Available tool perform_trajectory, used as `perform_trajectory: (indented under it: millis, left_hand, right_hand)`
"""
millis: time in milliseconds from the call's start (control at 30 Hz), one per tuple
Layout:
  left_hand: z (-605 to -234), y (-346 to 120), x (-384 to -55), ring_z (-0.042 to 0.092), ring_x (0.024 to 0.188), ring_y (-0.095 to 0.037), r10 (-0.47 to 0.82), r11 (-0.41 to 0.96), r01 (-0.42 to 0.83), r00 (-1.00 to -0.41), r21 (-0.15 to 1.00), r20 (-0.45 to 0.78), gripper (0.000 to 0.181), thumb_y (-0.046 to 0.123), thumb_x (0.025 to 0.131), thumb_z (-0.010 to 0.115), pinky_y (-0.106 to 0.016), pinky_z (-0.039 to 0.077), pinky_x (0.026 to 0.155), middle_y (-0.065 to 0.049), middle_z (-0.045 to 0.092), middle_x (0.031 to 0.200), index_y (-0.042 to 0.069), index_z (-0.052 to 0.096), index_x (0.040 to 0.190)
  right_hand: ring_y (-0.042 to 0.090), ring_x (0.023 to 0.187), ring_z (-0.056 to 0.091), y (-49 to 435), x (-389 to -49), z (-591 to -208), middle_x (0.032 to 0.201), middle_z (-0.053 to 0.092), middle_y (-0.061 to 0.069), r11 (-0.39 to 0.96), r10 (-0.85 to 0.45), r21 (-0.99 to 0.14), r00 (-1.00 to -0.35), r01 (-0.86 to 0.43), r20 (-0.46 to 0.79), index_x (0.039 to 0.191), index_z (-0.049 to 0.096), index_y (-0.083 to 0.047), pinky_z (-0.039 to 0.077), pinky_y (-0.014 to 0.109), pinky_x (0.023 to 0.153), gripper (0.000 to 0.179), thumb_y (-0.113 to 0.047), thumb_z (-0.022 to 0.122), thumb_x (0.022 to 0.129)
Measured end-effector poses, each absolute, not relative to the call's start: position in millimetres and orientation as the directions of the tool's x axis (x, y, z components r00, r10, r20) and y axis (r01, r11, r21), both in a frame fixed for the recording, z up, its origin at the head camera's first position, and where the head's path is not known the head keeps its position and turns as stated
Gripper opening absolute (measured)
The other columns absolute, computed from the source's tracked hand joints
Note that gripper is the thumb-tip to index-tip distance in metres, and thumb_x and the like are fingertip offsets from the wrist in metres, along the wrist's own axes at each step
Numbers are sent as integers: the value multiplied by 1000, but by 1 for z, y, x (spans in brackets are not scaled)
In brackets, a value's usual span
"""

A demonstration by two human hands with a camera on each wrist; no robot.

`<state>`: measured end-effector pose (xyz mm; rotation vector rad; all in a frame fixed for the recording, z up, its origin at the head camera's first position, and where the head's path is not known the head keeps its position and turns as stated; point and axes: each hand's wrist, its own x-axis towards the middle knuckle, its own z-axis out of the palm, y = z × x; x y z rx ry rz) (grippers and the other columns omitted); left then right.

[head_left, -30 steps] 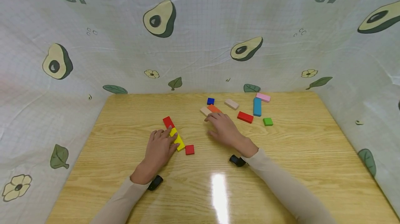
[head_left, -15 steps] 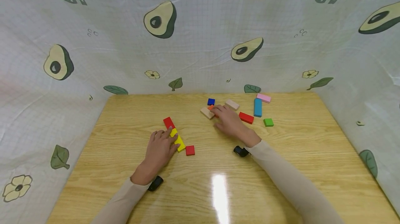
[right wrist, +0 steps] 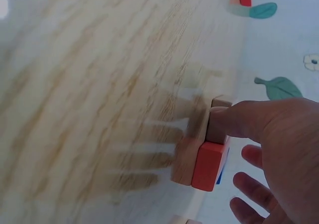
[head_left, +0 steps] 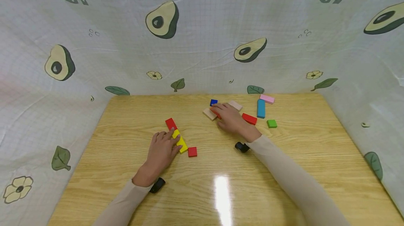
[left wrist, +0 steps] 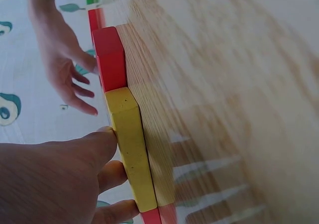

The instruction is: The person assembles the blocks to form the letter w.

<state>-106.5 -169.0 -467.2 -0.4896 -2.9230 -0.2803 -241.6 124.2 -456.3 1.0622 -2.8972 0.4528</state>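
My left hand [head_left: 160, 150] rests beside a yellow block [left wrist: 131, 152], its thumb and fingers lightly extended against the block's side. A red block [head_left: 171, 123] meets the yellow one's far end, and a red square block [head_left: 192, 151] lies at its near end. My right hand [head_left: 233, 119] reaches low over an orange block [right wrist: 207, 167], partly covering it in the head view. In the right wrist view its thumb overlaps a plain wooden block [right wrist: 216, 127] beside the orange one, while the other fingers are spread and loosely bent.
A blue square block [head_left: 213, 102] lies just beyond the right hand. Another plain wooden block [head_left: 235, 105] is partly behind that hand. Farther right are a red block [head_left: 249, 118], a light blue block [head_left: 261, 108], a pink block [head_left: 267, 98] and a green block [head_left: 271, 123]. Printed cloth [head_left: 202, 61] encloses the table.
My right hand has moved a little right and away from me, off the plain wooden block's end and over the orange block. My left hand has stayed at the yellow block.
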Motion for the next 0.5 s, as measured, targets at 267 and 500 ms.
perform_trajectory:
  millis: [267,500]
  left_hand:
    - [-468,-169,-107,60,119,-40,308,929,338,-931,149,194,39,30,95,81,-56,43,108,-20,65,144,9,79,128]
    - [-467,-169,-107,60,120,-41,308,928,338,-933,155,187,38,29,96,80,-56,44,108,-20,65,144,9,78,128]
  right_hand:
    - [41,142,49,119,-249,-461,158,52,17,692,-664,-269,-736,-670,127,150,57,-2,38,54,121,51,2,57,99]
    - [41,147,45,116,-256,-459,159,51,17,674,-698,-250,-710,-695,96,153,54,-3,39,56,120,57,5,55,97]
